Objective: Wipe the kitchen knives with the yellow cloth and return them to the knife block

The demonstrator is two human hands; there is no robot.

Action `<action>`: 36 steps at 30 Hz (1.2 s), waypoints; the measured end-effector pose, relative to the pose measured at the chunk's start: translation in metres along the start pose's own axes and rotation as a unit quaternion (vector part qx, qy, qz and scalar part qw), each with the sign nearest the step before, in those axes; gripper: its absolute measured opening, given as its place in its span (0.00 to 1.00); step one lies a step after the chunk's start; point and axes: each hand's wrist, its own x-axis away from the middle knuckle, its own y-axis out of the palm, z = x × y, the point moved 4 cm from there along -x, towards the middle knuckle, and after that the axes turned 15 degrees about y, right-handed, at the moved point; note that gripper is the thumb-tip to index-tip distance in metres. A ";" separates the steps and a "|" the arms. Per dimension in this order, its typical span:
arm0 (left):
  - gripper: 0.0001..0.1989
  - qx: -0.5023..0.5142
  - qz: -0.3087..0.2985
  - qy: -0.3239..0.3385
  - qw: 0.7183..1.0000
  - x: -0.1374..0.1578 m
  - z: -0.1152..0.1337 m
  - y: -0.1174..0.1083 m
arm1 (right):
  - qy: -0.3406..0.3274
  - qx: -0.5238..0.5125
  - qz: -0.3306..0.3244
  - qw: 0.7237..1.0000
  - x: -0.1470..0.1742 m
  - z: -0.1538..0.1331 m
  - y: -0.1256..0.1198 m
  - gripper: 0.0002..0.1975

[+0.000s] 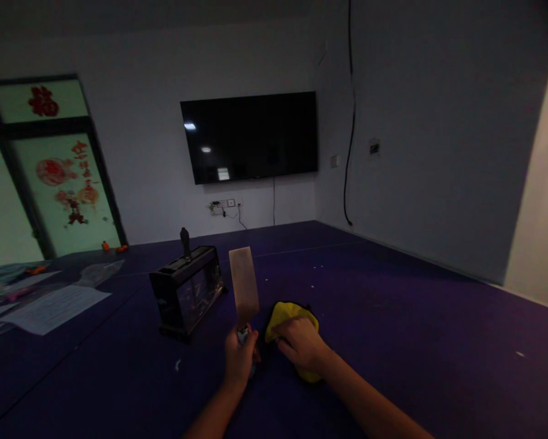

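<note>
My left hand (240, 360) is closed round the handle of a cleaver (245, 283), whose broad blade points up. Just to its right, my right hand (301, 342) grips a yellow cloth (285, 312) with a dark edge, bunched near the purple surface. The cloth does not touch the blade from what I can see. Left of the cleaver stands a black knife block (189, 292) with a see-through side. One dark-handled knife (185, 242) sticks out of its top.
Papers (57, 308) and clear plastic (99, 272) lie at the left on the purple surface (393, 341). Small white scraps are scattered about. A television (255, 137) hangs on the far wall, and a black cable (349, 146) dangles at the right.
</note>
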 end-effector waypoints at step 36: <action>0.09 -0.311 -0.035 0.163 0.936 0.001 0.020 -0.006 | 0.019 -0.095 0.095 0.991 0.003 -0.002 -0.005 0.18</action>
